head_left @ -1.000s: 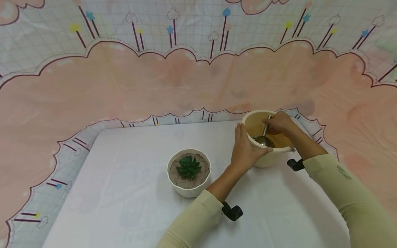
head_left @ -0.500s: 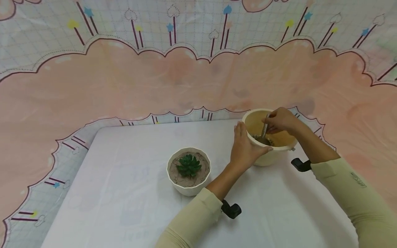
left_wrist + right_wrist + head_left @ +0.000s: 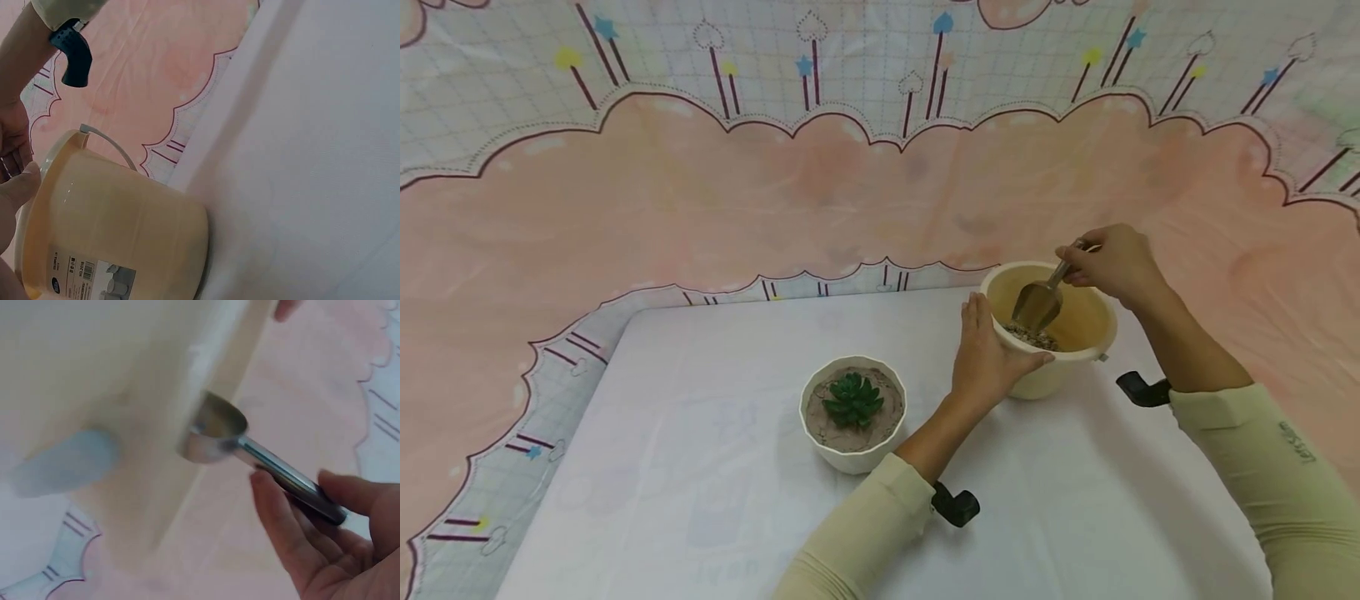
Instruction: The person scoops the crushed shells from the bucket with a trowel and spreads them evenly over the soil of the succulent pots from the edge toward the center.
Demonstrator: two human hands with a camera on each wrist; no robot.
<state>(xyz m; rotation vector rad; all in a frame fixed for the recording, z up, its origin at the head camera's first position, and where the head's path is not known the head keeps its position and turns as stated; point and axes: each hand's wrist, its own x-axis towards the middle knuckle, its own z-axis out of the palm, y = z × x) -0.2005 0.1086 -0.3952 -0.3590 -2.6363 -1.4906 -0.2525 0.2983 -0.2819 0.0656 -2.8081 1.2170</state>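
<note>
A cream plastic bucket [image 3: 1086, 321] stands at the table's back right, with speckled grey-brown grains [image 3: 1033, 337] low inside. My left hand [image 3: 988, 358] holds its near left side, fingers along the wall and thumb along the front rim. With my right hand [image 3: 1108, 262] I pinch the handle of a metal scoop [image 3: 1040, 304], thumb against fingertips. The scoop's bowl tilts down inside the bucket, just over the grains. Close up in the right wrist view, the scoop [image 3: 215, 428] overlaps the blurred bucket wall [image 3: 144, 444]. The left wrist view shows the bucket's label [image 3: 81, 275].
Left of my left forearm, a white faceted pot [image 3: 850, 462] holds a green succulent [image 3: 853, 400] in grey-brown soil. The white table [image 3: 715, 500] ends right behind the bucket. A thin bucket handle [image 3: 112, 144] hangs at its side. Patterned pink cloth [image 3: 820, 200] forms the background.
My right hand has risen and moved right, drawing the scoop up out of the grains and tilting it. The left hand stays on the bucket.
</note>
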